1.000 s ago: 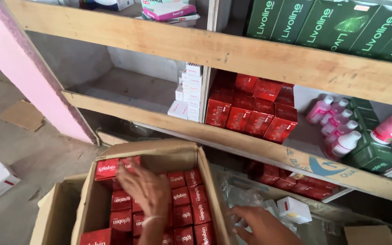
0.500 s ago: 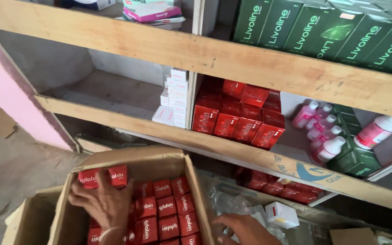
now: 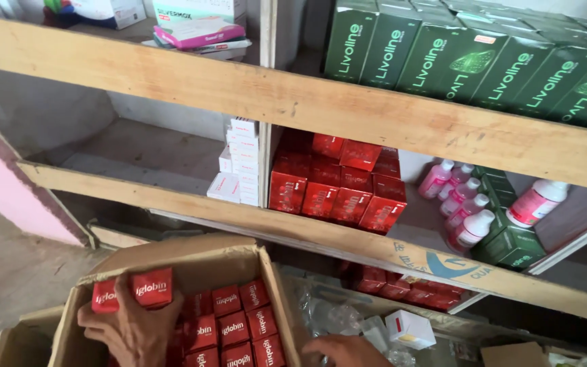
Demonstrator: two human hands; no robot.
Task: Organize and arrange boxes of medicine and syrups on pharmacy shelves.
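At the lower left of the frame an open cardboard carton is seen, packed with rows of small red boxes standing on end. At the carton's near left wall, two red boxes are gripped together by the left hand, the fingers curled around their lower edges so that they are lifted slightly above the packed rows. A second, tan carton edge is seen at the far lower left.

Above, a wooden shelf unit is crossed by slanting boards. In the middle shelf's left compartment, a short stack of white boxes is set against the divider. Just right of the divider, red boxes of the same kind are stacked in tiers. Further right, pink bottles with white caps are grouped beside dark green boxes.

On the top shelf at the upper right, tall green cartons are lined up.

At the bottom centre, the right hand is only partly in view, resting on clear plastic wrapping; whether it is closed cannot be told. A small white box lies just beside it.
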